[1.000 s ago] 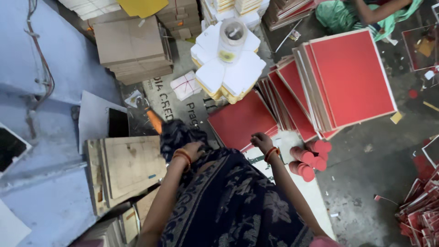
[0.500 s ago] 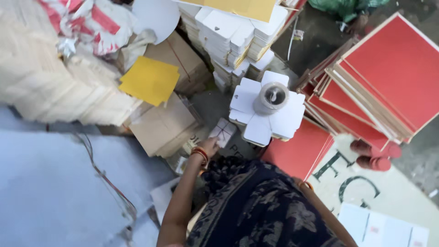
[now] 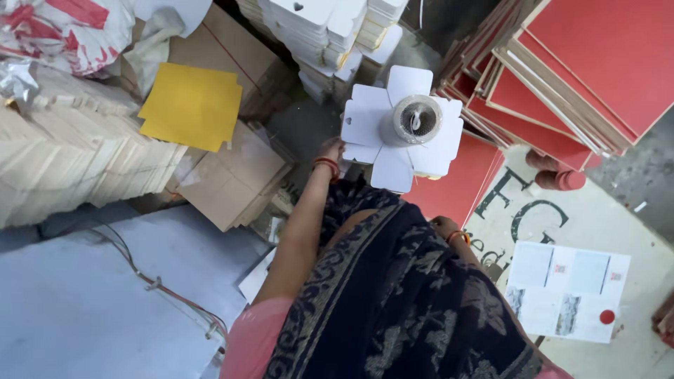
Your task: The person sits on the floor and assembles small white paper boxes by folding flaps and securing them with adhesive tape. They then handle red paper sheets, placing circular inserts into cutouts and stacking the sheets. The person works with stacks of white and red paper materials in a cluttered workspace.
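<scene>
Seen from above, the left hand (image 3: 331,150) has reached out to touch the 9 o'clock edge of a white cardboard stack (image 3: 400,133) topped by a tape roll (image 3: 415,119), grip unclear; the right hand (image 3: 444,226), mostly hidden, cannot be judged.

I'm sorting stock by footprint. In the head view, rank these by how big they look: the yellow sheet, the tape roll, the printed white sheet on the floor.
Largest to smallest:
1. yellow sheet and printed white sheet: look alike, and camera distances differ, so unranked.
2. tape roll, clearly smallest.
</scene>
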`<state>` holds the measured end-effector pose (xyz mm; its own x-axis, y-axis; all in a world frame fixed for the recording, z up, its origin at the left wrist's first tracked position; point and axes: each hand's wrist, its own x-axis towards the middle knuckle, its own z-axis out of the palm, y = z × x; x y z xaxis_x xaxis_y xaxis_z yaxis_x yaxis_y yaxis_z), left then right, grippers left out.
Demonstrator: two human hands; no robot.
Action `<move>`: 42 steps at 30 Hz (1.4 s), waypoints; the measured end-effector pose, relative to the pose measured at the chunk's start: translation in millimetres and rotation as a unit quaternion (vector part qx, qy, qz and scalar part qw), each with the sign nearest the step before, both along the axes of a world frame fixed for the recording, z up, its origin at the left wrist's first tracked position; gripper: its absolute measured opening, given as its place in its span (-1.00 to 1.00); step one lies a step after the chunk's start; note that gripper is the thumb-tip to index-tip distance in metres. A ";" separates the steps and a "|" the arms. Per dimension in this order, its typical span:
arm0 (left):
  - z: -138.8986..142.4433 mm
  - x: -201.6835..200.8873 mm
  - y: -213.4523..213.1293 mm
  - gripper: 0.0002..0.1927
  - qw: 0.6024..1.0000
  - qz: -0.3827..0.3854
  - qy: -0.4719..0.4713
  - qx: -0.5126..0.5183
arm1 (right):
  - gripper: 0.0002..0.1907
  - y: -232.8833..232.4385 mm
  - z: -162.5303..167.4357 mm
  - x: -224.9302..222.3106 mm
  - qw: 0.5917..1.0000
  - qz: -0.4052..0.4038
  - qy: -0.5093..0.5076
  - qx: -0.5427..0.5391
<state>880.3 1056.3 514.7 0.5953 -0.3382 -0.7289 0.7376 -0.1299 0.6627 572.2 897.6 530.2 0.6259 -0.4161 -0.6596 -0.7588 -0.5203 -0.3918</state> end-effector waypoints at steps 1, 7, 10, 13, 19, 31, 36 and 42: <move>0.7 3.8 -5.6 -0.52 0.994 -0.063 -0.051 0.068 | -0.60 -3.6 0.4 -0.8 1.000 -0.003 -0.009 -0.004; -3.2 31.9 -36.1 -0.22 0.951 -0.202 -0.157 0.176 | -0.64 -27.7 3.1 -23.9 0.997 -0.071 0.028 0.009; -10.9 37.8 -50.2 -0.22 0.945 -0.228 -0.110 0.206 | -0.65 -31.8 19.0 -34.0 0.988 -0.153 0.022 0.004; -19.7 41.0 -58.1 -0.26 0.918 -0.248 -0.188 0.246 | -0.65 -32.8 26.2 -38.2 0.959 -0.279 0.013 0.043; -29.7 43.0 -51.2 -0.44 0.997 -0.040 -0.040 0.049 | -0.63 -13.0 -12.3 -54.7 0.982 -0.179 0.038 0.044; -48.9 72.0 -38.2 -0.52 0.908 -0.271 -0.077 0.311 | -0.58 -9.4 0.2 2.0 0.948 -0.313 0.009 0.051; -53.7 83.4 -31.0 -0.55 0.884 -0.289 -0.309 0.200 | -0.59 14.0 -42.0 3.7 0.984 -0.165 -0.034 -0.060; -45.7 93.2 -42.3 -0.67 0.837 -0.313 -0.370 0.254 | -0.61 32.2 -55.1 18.0 0.982 -0.185 0.011 -0.034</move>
